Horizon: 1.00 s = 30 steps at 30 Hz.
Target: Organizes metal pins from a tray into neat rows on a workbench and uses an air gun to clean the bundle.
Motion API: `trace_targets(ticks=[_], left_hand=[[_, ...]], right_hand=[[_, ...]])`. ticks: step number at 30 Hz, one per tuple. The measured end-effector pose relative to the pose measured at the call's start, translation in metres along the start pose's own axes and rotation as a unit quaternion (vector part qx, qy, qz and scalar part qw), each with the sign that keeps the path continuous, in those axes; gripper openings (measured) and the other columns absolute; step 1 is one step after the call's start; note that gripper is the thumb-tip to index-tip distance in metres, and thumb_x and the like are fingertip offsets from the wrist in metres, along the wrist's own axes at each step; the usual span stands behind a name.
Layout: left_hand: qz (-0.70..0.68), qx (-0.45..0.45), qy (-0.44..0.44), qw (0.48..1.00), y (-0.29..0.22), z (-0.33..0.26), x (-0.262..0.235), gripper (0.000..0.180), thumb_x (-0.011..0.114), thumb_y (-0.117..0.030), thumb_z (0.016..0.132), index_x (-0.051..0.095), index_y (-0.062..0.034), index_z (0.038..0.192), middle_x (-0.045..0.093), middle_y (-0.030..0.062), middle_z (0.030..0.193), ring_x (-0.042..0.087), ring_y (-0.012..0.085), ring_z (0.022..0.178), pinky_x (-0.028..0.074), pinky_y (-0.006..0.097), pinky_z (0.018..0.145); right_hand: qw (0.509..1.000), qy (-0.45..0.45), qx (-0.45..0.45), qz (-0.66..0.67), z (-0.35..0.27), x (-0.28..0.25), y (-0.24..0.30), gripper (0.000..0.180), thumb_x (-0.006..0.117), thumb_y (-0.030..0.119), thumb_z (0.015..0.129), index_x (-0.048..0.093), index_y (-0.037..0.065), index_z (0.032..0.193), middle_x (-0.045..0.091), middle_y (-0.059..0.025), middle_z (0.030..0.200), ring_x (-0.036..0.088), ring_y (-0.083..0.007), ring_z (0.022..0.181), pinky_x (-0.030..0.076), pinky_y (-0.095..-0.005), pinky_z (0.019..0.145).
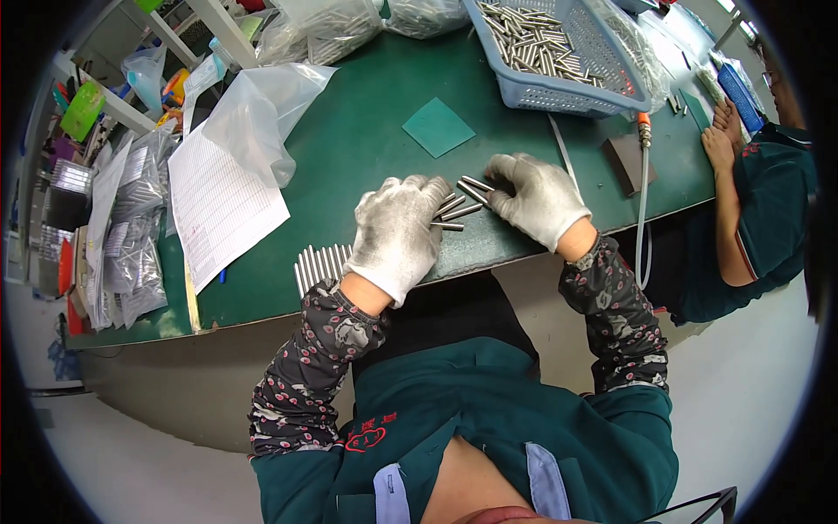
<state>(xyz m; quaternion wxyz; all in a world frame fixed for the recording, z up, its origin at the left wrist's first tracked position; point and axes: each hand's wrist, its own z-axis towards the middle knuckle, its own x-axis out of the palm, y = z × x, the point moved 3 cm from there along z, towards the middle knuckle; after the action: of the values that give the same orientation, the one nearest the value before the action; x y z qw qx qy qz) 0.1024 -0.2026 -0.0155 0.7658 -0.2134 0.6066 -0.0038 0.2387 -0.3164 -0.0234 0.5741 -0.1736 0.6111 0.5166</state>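
Observation:
Both my hands wear greyish-white work gloves, over the table near its front edge. My left hand is curled closed round a bunch of short metal pins, whose ends stick out to the right from under its fingers. Just to the right, my right hand has thumb and fingers closed on the ends of a couple of pins; its fingertips are partly hidden. Left of my left hand, a row of similar pins lies side by side along the table edge, its right end hidden by that hand.
A blue plastic basket of loose pins stands at the back right. A green square sheet, a dark block and an air hose are on the green table. Printed paper and bags lie left. A co-worker sits right.

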Motion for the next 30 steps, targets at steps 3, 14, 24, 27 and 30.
trace_targets(ticks=[3, 14, 24, 27, 30], left_hand=[[0.005, 0.004, -0.006, 1.0, -0.002, 0.001, 0.001, 0.04, 0.07, -0.011, 0.068, 0.061, -0.0125, 0.107, 0.062, 0.0064, 0.105, 0.058, 0.0264, 0.099, 0.045, 0.041, 0.086], [0.031, -0.026, 0.024, 0.999, -0.003, 0.004, 0.0, 0.036, 0.072, -0.015, 0.069, 0.064, -0.0154, 0.104, 0.061, 0.0064, 0.102, 0.057, 0.0261, 0.099, 0.044, 0.041, 0.085], [0.004, 0.008, 0.011, 1.0, -0.005, 0.007, 0.006, 0.037, 0.072, -0.014, 0.068, 0.064, -0.0155, 0.104, 0.062, 0.0055, 0.1, 0.058, 0.0261, 0.097, 0.045, 0.041, 0.084], [0.013, -0.003, 0.001, 1.0, -0.005, 0.007, 0.005, 0.038, 0.073, -0.015, 0.067, 0.064, -0.0159, 0.104, 0.062, 0.0053, 0.101, 0.057, 0.0259, 0.097, 0.045, 0.041, 0.085], [0.009, 0.0, 0.015, 1.0, -0.006, 0.006, 0.004, 0.038, 0.074, -0.017, 0.067, 0.065, -0.0163, 0.104, 0.062, 0.0049, 0.102, 0.057, 0.0256, 0.098, 0.044, 0.041, 0.086]], right_hand=[[0.999, -0.027, -0.032, 0.009, -0.001, 0.004, 0.002, 0.012, 0.063, 0.017, 0.075, 0.062, 0.008, 0.083, 0.06, -0.0112, 0.077, 0.06, -0.031, 0.073, 0.047, -0.0413, 0.065], [0.999, 0.033, 0.009, -0.022, -0.004, -0.002, 0.004, 0.016, 0.06, 0.021, 0.075, 0.062, 0.007, 0.082, 0.061, -0.014, 0.083, 0.061, -0.0342, 0.08, 0.048, -0.0437, 0.071], [0.999, 0.034, 0.003, -0.007, -0.007, -0.004, 0.014, 0.022, 0.065, 0.027, 0.076, 0.062, 0.006, 0.082, 0.061, -0.0141, 0.081, 0.061, -0.0337, 0.079, 0.048, -0.0428, 0.071], [0.999, 0.046, 0.008, -0.009, -0.006, -0.001, 0.01, 0.026, 0.066, 0.032, 0.076, 0.063, 0.006, 0.081, 0.061, -0.0136, 0.081, 0.061, -0.0334, 0.079, 0.048, -0.0421, 0.072], [0.998, 0.061, 0.019, 0.009, -0.006, -0.001, 0.005, 0.021, 0.063, 0.027, 0.077, 0.064, 0.006, 0.079, 0.061, -0.0132, 0.082, 0.061, -0.0331, 0.079, 0.048, -0.0421, 0.072]])
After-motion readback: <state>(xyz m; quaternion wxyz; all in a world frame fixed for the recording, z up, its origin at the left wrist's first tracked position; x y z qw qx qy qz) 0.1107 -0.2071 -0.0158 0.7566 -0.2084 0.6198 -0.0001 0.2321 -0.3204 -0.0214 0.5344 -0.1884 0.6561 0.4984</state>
